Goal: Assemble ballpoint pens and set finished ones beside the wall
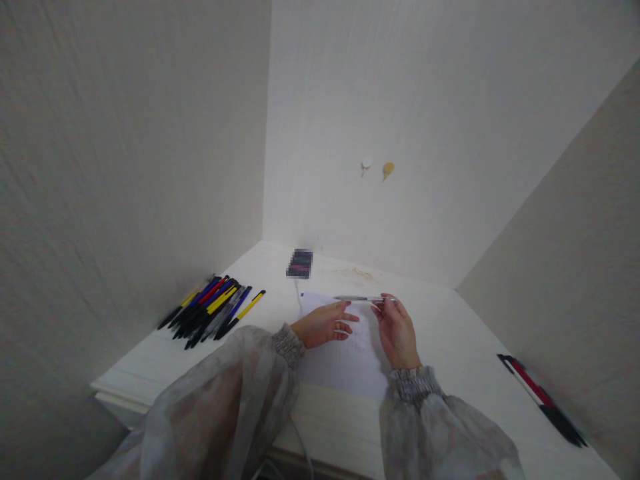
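A slim silver-grey pen (363, 298) lies level above the paper, its pointed end toward the left. My right hand (397, 331) pinches its right end between thumb and fingers. Just below the pen's left part is my left hand (325, 325), fingers stretched and apart. Its thumb tip comes close to the pen; whether it touches I cannot tell. Under both hands lies a white sheet of paper (340, 370) with faint writing, partly covered by the hands and the sleeves.
On the left of the white table (450, 400) lies a heap of pens (213, 310) in black, yellow, blue and red. A few pens (543, 400) lie near the right wall. At the back sits a pixelated dark object (300, 264) with a cable. Two hooks (377, 167) are on the back wall.
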The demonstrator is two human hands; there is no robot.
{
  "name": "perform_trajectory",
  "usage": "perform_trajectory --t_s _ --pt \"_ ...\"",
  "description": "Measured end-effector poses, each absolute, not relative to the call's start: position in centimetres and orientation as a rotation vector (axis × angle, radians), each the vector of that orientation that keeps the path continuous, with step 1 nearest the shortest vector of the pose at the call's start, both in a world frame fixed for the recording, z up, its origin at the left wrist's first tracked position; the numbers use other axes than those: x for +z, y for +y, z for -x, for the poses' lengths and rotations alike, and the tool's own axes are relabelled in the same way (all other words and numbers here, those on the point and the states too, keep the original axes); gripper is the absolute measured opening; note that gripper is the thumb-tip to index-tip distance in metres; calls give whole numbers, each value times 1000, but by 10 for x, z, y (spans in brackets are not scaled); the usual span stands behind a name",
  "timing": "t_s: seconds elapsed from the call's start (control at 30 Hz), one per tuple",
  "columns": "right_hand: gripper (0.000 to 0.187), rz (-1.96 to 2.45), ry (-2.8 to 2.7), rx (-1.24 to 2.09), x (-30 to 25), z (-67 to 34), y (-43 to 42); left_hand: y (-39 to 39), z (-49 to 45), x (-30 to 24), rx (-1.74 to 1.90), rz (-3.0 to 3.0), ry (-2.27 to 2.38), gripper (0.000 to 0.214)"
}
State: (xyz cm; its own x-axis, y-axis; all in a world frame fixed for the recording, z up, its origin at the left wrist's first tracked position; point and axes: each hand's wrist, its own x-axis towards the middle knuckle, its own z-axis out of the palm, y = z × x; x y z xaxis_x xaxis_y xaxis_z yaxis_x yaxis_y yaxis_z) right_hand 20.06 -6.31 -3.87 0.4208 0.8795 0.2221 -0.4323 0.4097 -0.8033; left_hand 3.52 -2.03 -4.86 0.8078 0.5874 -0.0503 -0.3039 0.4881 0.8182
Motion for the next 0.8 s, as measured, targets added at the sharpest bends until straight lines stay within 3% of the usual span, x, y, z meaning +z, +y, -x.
perform_trajectory --t_s 0.2,0.33,0.43,0.57,0.8 --pt "9 485 -530 880 -26 -239 -65 -10 -29 -54 803 -833 559 23" --pt "27 423 -550 1045 -25 -251 -71 -1 -25 -57 964 -791 690 19" --pt "26 406 -523 1104 -28 -250 -72 0 -25 -58 964 -856 705 21" --pt "26 337 -526 1165 -27 -237 -73 -8 -30 -55 893 -1130 691 33" --pt "27 341 -622 1256 -19 -198 -79 -26 -41 -51 436 -1397 509 46"
